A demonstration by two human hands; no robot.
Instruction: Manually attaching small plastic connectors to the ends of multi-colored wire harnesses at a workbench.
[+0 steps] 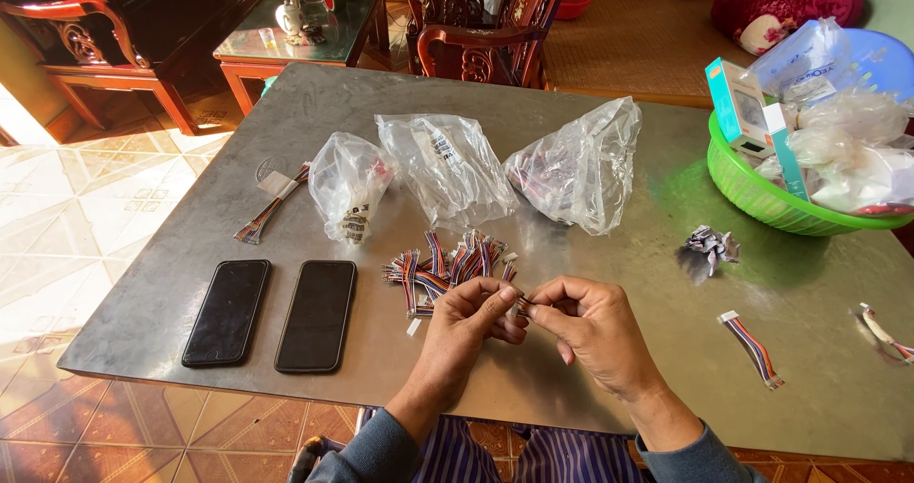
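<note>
My left hand (466,323) and my right hand (588,326) meet near the front edge of a grey table (609,174). Together they pinch one small multicoloured ribbon cable piece (522,304) between their fingertips. Just beyond my left hand lies a heap of several similar short multicoloured ribbon cables (446,264). Another single cable piece (754,348) lies to the right of my right hand.
Two black phones (227,312) (317,314) lie face up at the front left. Three clear plastic bags (447,167) sit mid-table, with a longer cable bundle (271,202) to their left. A green basket (762,197) of bags and boxes stands far right, crumpled foil (712,245) nearby. Wooden chairs stand beyond.
</note>
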